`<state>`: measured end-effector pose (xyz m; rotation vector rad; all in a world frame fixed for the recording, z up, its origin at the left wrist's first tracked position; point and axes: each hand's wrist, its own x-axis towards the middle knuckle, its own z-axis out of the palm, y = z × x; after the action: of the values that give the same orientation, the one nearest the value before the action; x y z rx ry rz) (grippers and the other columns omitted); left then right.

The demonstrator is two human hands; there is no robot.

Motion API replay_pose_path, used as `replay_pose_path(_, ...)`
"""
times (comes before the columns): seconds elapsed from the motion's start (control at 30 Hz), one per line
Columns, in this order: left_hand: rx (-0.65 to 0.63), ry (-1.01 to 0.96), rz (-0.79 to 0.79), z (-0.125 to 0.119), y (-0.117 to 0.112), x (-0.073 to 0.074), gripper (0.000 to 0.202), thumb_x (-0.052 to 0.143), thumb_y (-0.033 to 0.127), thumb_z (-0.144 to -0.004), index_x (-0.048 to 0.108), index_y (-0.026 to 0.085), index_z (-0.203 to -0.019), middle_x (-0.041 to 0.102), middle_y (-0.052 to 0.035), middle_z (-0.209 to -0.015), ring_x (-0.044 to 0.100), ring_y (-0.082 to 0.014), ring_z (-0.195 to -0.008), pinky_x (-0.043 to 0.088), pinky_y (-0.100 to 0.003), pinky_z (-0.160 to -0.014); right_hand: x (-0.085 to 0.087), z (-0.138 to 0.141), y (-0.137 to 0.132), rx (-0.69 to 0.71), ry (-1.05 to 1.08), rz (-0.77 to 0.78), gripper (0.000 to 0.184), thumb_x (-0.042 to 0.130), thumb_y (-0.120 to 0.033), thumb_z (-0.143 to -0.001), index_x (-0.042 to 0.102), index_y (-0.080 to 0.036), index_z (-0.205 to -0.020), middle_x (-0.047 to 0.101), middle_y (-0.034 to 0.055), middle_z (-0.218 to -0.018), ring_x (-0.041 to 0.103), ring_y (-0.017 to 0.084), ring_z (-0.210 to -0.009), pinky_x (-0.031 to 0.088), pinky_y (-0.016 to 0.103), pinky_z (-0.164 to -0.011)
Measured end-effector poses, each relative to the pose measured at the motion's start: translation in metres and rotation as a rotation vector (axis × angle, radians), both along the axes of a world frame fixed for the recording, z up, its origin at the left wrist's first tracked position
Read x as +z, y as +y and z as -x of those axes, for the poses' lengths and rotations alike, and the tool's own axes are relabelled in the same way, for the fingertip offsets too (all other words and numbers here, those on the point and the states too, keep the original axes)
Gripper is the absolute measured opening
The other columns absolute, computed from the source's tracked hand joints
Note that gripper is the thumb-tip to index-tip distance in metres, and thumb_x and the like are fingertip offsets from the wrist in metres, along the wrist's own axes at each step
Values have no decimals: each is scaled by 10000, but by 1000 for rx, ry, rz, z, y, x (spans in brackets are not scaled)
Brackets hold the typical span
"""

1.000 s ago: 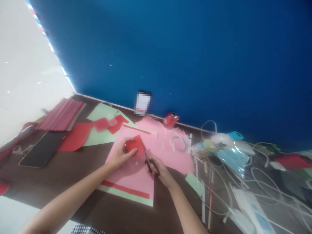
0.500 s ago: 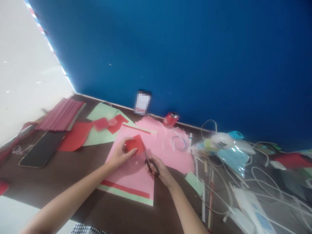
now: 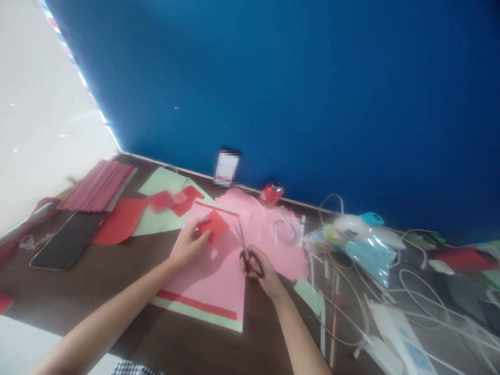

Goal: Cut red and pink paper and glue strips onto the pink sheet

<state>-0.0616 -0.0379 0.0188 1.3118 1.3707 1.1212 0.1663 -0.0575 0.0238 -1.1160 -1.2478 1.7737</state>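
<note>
Between the thumb and fingers of my left hand (image 3: 192,240) is a small piece of red paper (image 3: 217,226), held above a pink sheet (image 3: 203,276). My right hand (image 3: 262,271) grips a pair of scissors (image 3: 244,245) with dark handles, fingers in the loops. The blades point up and away, slightly apart, just to the right of the red paper and not touching it. Red strips (image 3: 199,304) lie along the near and far ends of the pink sheet, and a pale green band edges its near side.
On the left lie a black phone (image 3: 66,242), pleated pink paper (image 3: 97,185) and red and green sheets. Another phone (image 3: 227,166) leans on the blue wall, near a red round object (image 3: 272,192). White cables (image 3: 363,302) and a power strip (image 3: 402,333) crowd the right.
The scissors have moved right, away from the red paper, where their blades were against its edge. My left hand has shifted slightly left, turning the paper a little.
</note>
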Motion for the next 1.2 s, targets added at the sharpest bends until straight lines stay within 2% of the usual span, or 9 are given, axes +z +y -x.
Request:
replay_pose_path(0.17, -260, 6, -18, -15, 12, -8, 518, 526, 265, -791, 433, 186, -1294, 583, -111, -1193, 603, -225, -1007, 502, -351, -833, 1, -19, 6, -270, 100, -85, 401, 558, -597, -736, 414, -223, -738, 515, -22, -661, 458, 102, -523, 278, 207, -438)
replay_pose_path(0.3, -353, 364, -186, -44, 30, -8, 346, 416, 181, -816, 578, 193, -1121, 660, -65, -1004, 617, -221, -909, 488, -362, -804, -3, -26, 10, -324, 139, -88, 387, 574, -570, -739, 422, -214, -731, 507, -24, -644, 448, 91, -508, 256, 199, -432)
replay_pose_path(0.4, -355, 696, -293, -65, 39, -4, 267, 439, 184, -802, 637, 165, -981, 650, -110, -888, 598, -269, -855, 436, -429, -812, -10, -28, 12, -347, 115, -95, 395, 593, -569, -726, 432, -208, -730, 519, -21, -641, 456, 88, -509, 256, 190, -433)
replay_pose_path(0.5, -327, 901, -388, -79, 38, -2, 276, 530, 275, -763, 640, 130, -971, 600, -183, -1029, 532, -332, -976, 370, -480, -865, -18, -30, 14, -364, 104, -93, 398, 572, -579, -738, 434, -205, -728, 537, -14, -648, 466, 93, -511, 261, 188, -431)
replay_pose_path(0.63, -298, 1093, -432, -91, 34, -11, 386, 483, 279, -790, 578, 113, -1125, 537, -186, -1222, 440, -326, -1152, 241, -501, -1004, -25, -30, 16, -381, 84, -82, 382, 568, -566, -746, 463, -198, -739, 537, -16, -633, 465, 88, -494, 264, 184, -425)
replay_pose_path(0.73, -247, 1143, -434, -97, 34, -21, 462, 403, 308, -835, 491, 105, -1240, 492, -173, -1305, 373, -311, -1238, 144, -532, -1051, -25, -29, 16, -398, 47, -93, 359, 567, -539, -764, 475, -195, -719, 531, -21, -617, 463, 86, -497, 285, 184, -434)
replay_pose_path(0.87, -238, 1164, -501, -99, 36, -29, 495, 368, 361, -851, 487, 76, -1237, 469, -182, -1327, 365, -297, -1256, 204, -496, -1046, -23, -27, 15, -375, 3, -132, 348, 592, -522, -758, 478, -197, -710, 527, -21, -612, 451, 84, -492, 293, 189, -432)
replay_pose_path(1.1, -457, 1132, -651, -92, 37, -21, 372, 464, 323, -821, 590, 102, -1092, 547, -158, -1251, 451, -257, -1202, 302, -409, -1016, -28, -28, 16, -364, -6, -158, 353, 566, -527, -778, 445, -205, -700, 501, -21, -620, 442, 89, -498, 329, 205, -453)
replay_pose_path(1.2, -401, 1123, -645, -95, 37, -20, 371, 415, 340, -864, 597, 116, -1097, 547, -145, -1259, 443, -257, -1214, 244, -429, -1059, -27, -28, 15, -343, -34, -170, 330, 561, -496, -796, 445, -204, -698, 479, -28, -611, 432, 86, -504, 334, 206, -469)
